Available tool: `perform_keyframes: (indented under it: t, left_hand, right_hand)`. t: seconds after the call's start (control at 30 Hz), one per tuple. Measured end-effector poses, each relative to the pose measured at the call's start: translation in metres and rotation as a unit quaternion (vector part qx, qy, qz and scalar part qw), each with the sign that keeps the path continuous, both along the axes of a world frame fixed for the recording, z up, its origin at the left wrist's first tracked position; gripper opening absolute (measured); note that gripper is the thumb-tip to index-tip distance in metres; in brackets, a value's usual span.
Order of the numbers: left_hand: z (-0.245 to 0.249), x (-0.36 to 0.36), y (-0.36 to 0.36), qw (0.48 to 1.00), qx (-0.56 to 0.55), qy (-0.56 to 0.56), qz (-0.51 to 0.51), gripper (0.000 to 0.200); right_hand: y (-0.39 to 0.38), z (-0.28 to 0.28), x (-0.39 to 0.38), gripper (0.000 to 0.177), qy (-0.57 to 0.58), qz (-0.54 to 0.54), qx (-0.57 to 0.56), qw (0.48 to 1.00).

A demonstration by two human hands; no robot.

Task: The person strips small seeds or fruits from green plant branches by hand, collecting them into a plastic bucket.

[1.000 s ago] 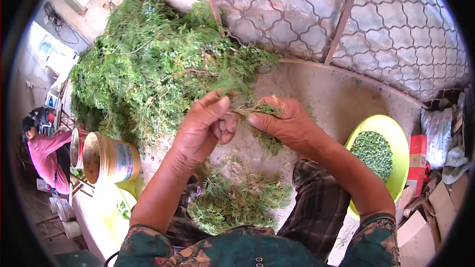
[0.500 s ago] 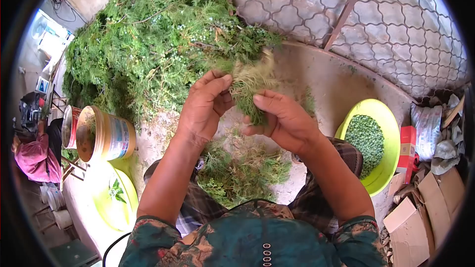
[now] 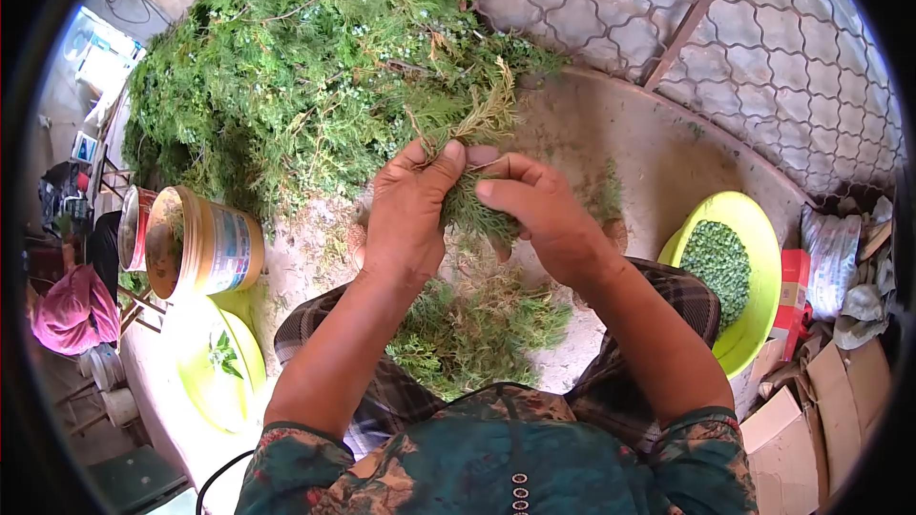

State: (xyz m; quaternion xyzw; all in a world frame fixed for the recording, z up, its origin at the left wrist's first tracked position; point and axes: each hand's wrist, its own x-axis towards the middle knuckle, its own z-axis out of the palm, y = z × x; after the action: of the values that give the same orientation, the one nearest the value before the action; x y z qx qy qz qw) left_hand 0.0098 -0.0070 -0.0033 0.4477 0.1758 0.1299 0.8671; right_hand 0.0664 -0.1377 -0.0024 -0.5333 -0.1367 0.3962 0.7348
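Observation:
A leafy evergreen sprig (image 3: 482, 210), green below and yellowish at its upper tip, is held up in front of my body. My left hand (image 3: 408, 205) is closed on it, thumb and forefinger pinching the stem. On the other side, my right hand (image 3: 551, 215) has thumb and forefinger closed at the sprig's right edge; whether a berry lies between them is hidden. Beneath both hands, loose cut sprigs (image 3: 468, 329) lie on the floor between my knees. A large heap of evergreen branches (image 3: 286, 76) with pale berries rises beyond my left hand.
On the right stands a lime-yellow basin (image 3: 759, 324) holding small green berries (image 3: 711, 267), beside a red box (image 3: 790, 296) and cardboard (image 3: 787, 439). Left are a tan bucket (image 3: 196, 248) and another yellow basin (image 3: 250, 362) with leaves. A wire-mesh panel (image 3: 782, 67) borders the back.
The sprig has turned more upright and come to rest from a blur. My left hand has moved slightly right, and my right fingers have risen closer to the left thumb.

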Motion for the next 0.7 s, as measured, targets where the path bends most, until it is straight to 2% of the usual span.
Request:
perform_keyframes:
  t: [0.03, 0.07, 0.13, 0.17, 0.23, 0.27, 0.33, 0.4, 0.43, 0.47, 0.53, 0.57, 0.6, 0.67, 0.7]
  left_hand:
    - [0.001, 0.0, -0.001, 1.0, -0.014, 0.004, -0.003, 0.012]
    - [0.001, -0.002, -0.004, 1.0, -0.014, 0.006, -0.004, 0.012]
    - [0.002, -0.005, -0.014, 0.972, 0.233, -0.024, 0.03, 0.015]
    - [0.004, -0.006, -0.019, 0.972, 0.232, -0.022, 0.029, 0.015]
    - [0.01, -0.006, -0.025, 0.987, 0.145, -0.055, 0.041, 0.019]
    - [0.012, -0.004, -0.022, 0.987, 0.145, -0.053, 0.039, 0.019]
    - [0.016, 0.004, 0.0, 0.966, 0.223, 0.03, 0.131, 0.019]
    - [0.015, 0.01, 0.03, 0.982, 0.108, 0.049, 0.149, 0.019]
    - [0.0, 0.013, 0.048, 0.991, 0.075, 0.007, 0.114, 0.019]
    - [-0.002, 0.011, 0.046, 0.991, 0.072, 0.011, 0.114, 0.019]
    - [-0.003, 0.01, 0.04, 0.996, 0.003, -0.004, 0.088, 0.022]
    - [-0.003, 0.01, 0.037, 0.997, -0.045, 0.002, 0.059, 0.025]
    - [-0.003, 0.011, 0.036, 0.997, -0.045, 0.003, 0.06, 0.025]
    - [-0.002, 0.012, 0.036, 0.978, -0.196, 0.042, 0.053, 0.031]
    - [0.0, 0.013, 0.033, 0.979, -0.195, 0.042, 0.054, 0.031]
  right_hand:
    - [-0.001, 0.002, 0.001, 0.022, 0.049, -0.001, -0.002, 0.999]
    - [-0.001, 0.004, 0.001, 0.022, 0.051, -0.002, -0.002, 0.999]
    - [-0.002, 0.009, 0.001, 0.025, 0.079, 0.017, 0.002, 0.997]
    - [-0.003, 0.011, 0.0, 0.025, 0.081, 0.016, 0.002, 0.997]
    - [-0.003, 0.015, 0.0, 0.026, 0.001, 0.046, -0.018, 0.999]
    - [-0.005, 0.009, 0.001, 0.026, 0.002, 0.044, -0.017, 0.999]
    - [-0.013, -0.009, 0.006, 0.02, 0.069, 0.033, 0.017, 0.997]
    - [-0.022, 0.004, 0.011, 0.016, 0.071, 0.007, 0.019, 0.997]
    - [-0.026, 0.007, 0.016, 0.014, 0.063, -0.015, 0.02, 0.998]
    - [-0.029, 0.004, 0.024, 0.014, 0.067, -0.015, 0.017, 0.997]
    - [-0.034, 0.0, 0.036, 0.014, -0.033, -0.094, -0.037, 0.994]
    - [-0.035, 0.002, 0.038, 0.015, -0.016, -0.111, -0.04, 0.993]
    - [-0.036, 0.001, 0.037, 0.015, -0.015, -0.11, -0.041, 0.993]
    - [-0.039, 0.0, 0.036, 0.017, 0.031, -0.042, -0.015, 0.999]
    - [-0.038, -0.001, 0.032, 0.017, 0.031, -0.041, -0.013, 0.999]
